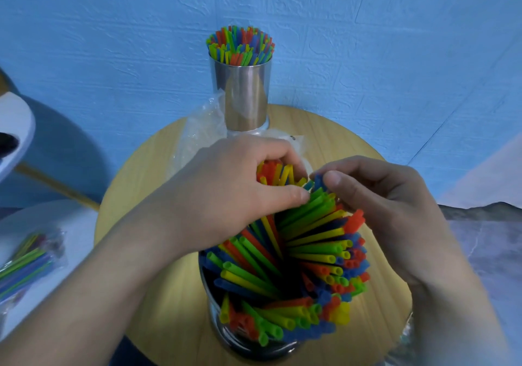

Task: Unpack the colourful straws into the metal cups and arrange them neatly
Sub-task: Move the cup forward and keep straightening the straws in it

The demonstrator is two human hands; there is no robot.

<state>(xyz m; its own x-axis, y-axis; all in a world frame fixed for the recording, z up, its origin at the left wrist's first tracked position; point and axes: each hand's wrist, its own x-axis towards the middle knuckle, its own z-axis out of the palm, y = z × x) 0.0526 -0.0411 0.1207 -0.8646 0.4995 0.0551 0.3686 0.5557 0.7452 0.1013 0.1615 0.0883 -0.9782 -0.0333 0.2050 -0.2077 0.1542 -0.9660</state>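
Note:
A near metal cup (219, 324) stands at the front of the round wooden table (158, 173), packed with colourful straws (310, 267) that splay outward in a spiral. My left hand (226, 193) grips a bunch of red and yellow straws at the far side of that cup, fingers curled round them. My right hand (375, 204) pinches a blue straw tip between thumb and fingers beside it. A second metal cup (244, 94) at the table's far edge holds upright straws (240, 45).
Crumpled clear plastic wrap (197, 128) lies beside the far cup. A sealed bag of straws (25, 264) lies on a white surface at the left. A blue wall rises close behind the table.

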